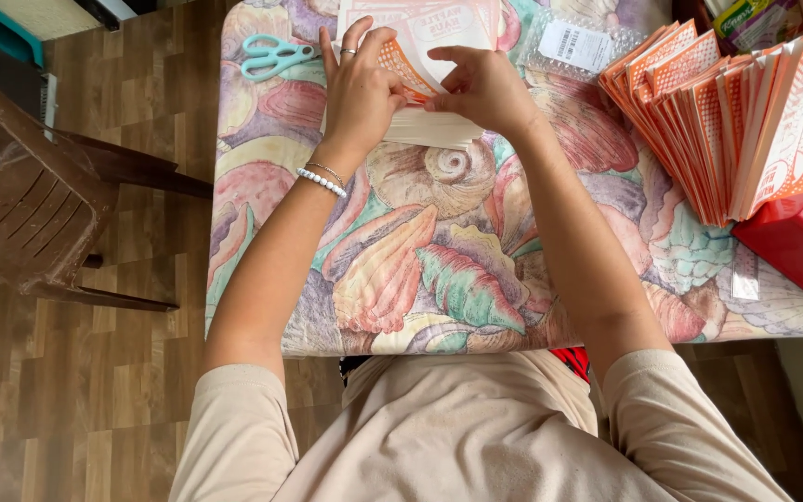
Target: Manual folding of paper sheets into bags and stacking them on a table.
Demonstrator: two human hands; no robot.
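Pinched an orange-and-white paper card (420,58) at the top middle of the frame, with the left hand (360,93) and the right hand (487,88) both on it. Clenched the fingers (357,35) of each hand on the card's edges, thumbs close together, as if to fold it. Held the card just above a small white paper pile (434,130) on the tabletop (439,270).

Looked about partway done. Judged a good many cards finished: saw a long row of folded cards (727,121) standing on edge at the upper right of the frame. Judged more left to do: saw flat sheets (439,17) of the same kind lying past the hands at the top edge. Could not tell how many.

Saw teal scissors (271,56) at the upper left of the tabletop, apart from the hands. Saw a clear plastic pack (573,42) near the top, between the hands and the row. Saw a red tape holder (792,246) at the right edge, just below the row.

Found the tabletop covered with a cloth of big seashells in pink, green and orange. Saw a brown wooden floor (76,400) at the left and bottom of the frame. Saw a dark brown plastic chair (30,204) at the left, near the tabletop's corner.
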